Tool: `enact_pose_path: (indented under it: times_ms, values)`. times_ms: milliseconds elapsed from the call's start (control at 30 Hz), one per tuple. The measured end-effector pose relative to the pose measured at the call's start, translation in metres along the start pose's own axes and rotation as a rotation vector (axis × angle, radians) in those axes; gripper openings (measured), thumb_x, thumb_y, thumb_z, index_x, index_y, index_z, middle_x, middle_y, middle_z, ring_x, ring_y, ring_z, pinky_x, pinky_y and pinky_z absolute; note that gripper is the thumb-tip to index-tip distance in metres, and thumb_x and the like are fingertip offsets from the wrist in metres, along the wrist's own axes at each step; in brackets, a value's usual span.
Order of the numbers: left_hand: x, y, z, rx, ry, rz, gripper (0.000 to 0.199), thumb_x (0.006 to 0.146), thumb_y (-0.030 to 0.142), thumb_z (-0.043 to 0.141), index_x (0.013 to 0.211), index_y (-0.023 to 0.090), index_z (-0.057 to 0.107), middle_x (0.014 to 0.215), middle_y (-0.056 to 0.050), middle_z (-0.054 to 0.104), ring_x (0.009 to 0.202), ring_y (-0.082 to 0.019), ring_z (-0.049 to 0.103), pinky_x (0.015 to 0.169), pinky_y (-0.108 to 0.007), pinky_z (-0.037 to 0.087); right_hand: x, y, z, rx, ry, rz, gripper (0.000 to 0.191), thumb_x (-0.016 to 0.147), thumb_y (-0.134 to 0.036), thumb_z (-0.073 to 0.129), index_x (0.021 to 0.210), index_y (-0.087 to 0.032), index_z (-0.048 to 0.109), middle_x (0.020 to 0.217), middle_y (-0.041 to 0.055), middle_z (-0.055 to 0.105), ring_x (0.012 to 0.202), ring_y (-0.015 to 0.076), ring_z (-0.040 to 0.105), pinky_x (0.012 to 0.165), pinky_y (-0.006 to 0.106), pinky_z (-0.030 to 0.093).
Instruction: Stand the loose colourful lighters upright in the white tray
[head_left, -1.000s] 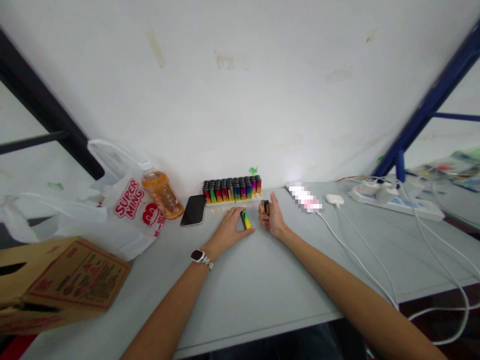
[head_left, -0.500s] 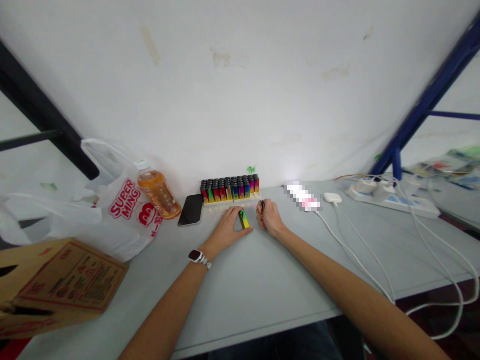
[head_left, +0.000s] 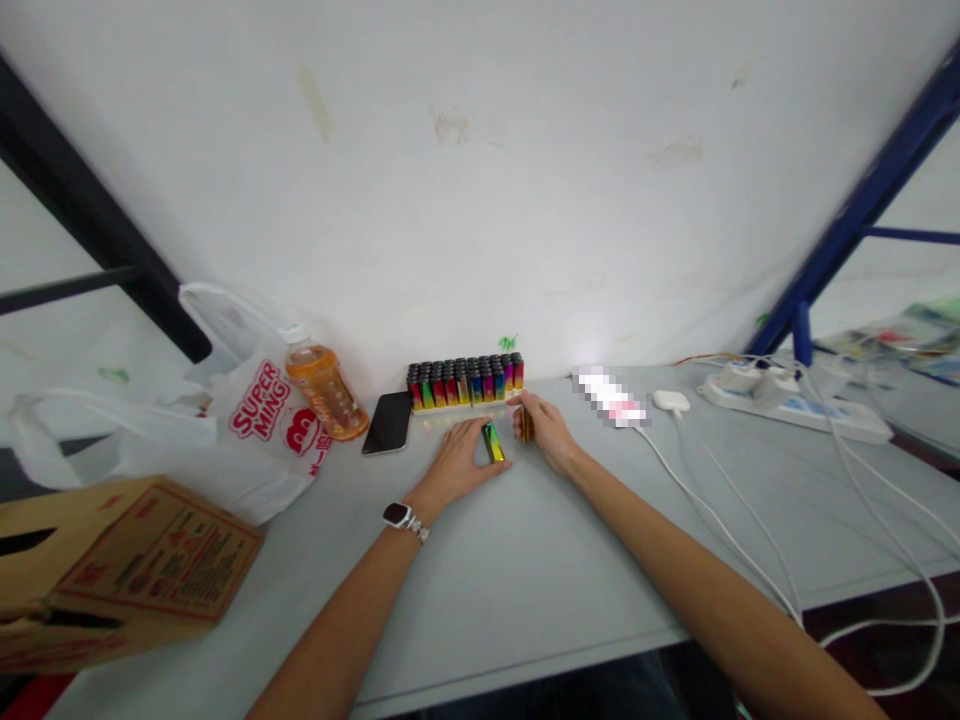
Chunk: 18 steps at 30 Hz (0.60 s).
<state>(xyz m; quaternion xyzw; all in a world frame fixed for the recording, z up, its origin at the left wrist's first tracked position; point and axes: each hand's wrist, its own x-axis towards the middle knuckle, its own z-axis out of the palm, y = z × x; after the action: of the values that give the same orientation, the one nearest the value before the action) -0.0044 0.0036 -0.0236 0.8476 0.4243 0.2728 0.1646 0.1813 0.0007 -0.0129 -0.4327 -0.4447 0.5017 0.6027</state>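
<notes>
Between the thumb and fingers of my left hand (head_left: 459,462) is a shiny yellow-green lighter (head_left: 494,442), near the middle of the grey table (head_left: 480,590). My right hand (head_left: 546,430), just to its right, is curled round a small gold-coloured object (head_left: 527,425), probably another lighter; the fingers partly hide it. Behind both hands, against the wall, several multicoloured lighters (head_left: 465,382) with black tops stand upright in rows in a pale tray. A wristwatch (head_left: 397,514) is on my left wrist.
A black phone (head_left: 388,422), an orange drink bottle (head_left: 328,390), a white plastic bag (head_left: 259,440) and a cardboard box (head_left: 150,560) are on the left. Rightward lie a blurred-out phone (head_left: 611,398), a white charging case (head_left: 670,401), cables and a power strip (head_left: 799,403).
The object in my right hand has turned, from a dark end showing to its gold side showing. My left hand stays round its lighter. The whole view has shifted slightly.
</notes>
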Motion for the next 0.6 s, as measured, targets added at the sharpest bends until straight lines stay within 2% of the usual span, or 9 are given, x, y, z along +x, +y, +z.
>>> enact_pose_path:
  times_ms: [100, 200, 367, 500, 600]
  values:
    - [-0.001, 0.003, -0.002, 0.0, -0.01, 0.007, 0.07, 0.075, 0.044, 0.081, 0.134, 0.021, 0.053, 0.134, -0.013, 0.061, 0.128, -0.034, 0.054, 0.11, -0.053, 0.042, 0.002, -0.007, -0.007, -0.16, 0.026, -0.111, 0.046, 0.076, -0.064, 0.069, 0.081, -0.018, 0.069, 0.07, 0.0009, 0.064, 0.064, 0.0137, 0.054, 0.058, 0.026, 0.041]
    - [-0.002, 0.003, -0.003, -0.007, -0.006, 0.023, 0.071, 0.073, 0.044, 0.082, 0.133, 0.021, 0.054, 0.132, -0.012, 0.062, 0.127, -0.034, 0.055, 0.109, -0.052, 0.042, 0.011, -0.014, -0.016, -0.257, 0.082, -0.198, 0.037, 0.076, -0.055, 0.072, 0.082, -0.019, 0.075, 0.081, 0.0035, 0.07, 0.072, 0.0154, 0.056, 0.062, 0.026, 0.043]
    - [-0.002, 0.003, -0.004, -0.022, 0.002, 0.038, 0.07, 0.072, 0.046, 0.083, 0.132, 0.022, 0.054, 0.129, -0.011, 0.062, 0.126, -0.033, 0.055, 0.109, -0.051, 0.041, 0.034, -0.023, -0.025, -0.408, 0.1, -0.318, 0.031, 0.078, -0.047, 0.071, 0.089, -0.019, 0.076, 0.078, 0.004, 0.071, 0.064, 0.0154, 0.054, 0.056, 0.026, 0.041]
    - [-0.002, 0.003, -0.004, -0.024, -0.008, 0.019, 0.071, 0.072, 0.045, 0.083, 0.132, 0.021, 0.054, 0.129, -0.012, 0.062, 0.126, -0.033, 0.055, 0.11, -0.052, 0.041, 0.053, -0.028, -0.021, -0.499, 0.085, -0.423, 0.028, 0.078, -0.039, 0.071, 0.099, -0.021, 0.07, 0.083, 0.0024, 0.071, 0.064, 0.0145, 0.057, 0.062, 0.027, 0.045]
    - [-0.002, 0.002, -0.003, -0.017, -0.017, 0.018, 0.071, 0.073, 0.046, 0.083, 0.132, 0.021, 0.054, 0.13, -0.012, 0.061, 0.127, -0.034, 0.054, 0.111, -0.053, 0.04, 0.066, -0.029, -0.016, -0.573, 0.084, -0.494, 0.02, 0.078, -0.035, 0.07, 0.093, -0.022, 0.065, 0.08, 0.0002, 0.068, 0.063, 0.0134, 0.056, 0.066, 0.027, 0.044]
